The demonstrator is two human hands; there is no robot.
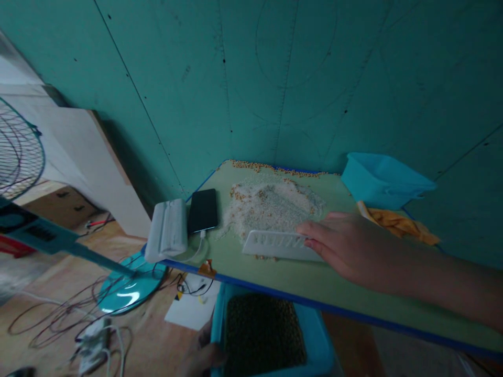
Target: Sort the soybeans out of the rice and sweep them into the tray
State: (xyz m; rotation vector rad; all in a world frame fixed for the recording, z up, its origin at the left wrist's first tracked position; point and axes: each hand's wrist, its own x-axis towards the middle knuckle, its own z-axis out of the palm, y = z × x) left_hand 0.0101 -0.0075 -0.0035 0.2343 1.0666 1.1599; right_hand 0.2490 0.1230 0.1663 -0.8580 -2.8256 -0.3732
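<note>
My right hand (338,243) is closed on the right end of a white slotted plastic strip (275,245), which stands on its long edge on the pale green tabletop (271,269). Just behind the strip spreads a heap of whitish grains (271,201) mixed with yellow-brown beans. Below the table edge, my left hand (206,351) is dim and blurred, its fingers around the left rim of a blue tub (314,335). Dark greenish-brown beans or grains (263,330) fill much of that tub.
A light-blue bin (385,180) and an orange cloth (401,222) lie at the table's right. Toward the left are a phone (203,210) on a cable and a white device (167,230). Beans line the back edge. A fan base (129,288) and loose cables occupy the floor.
</note>
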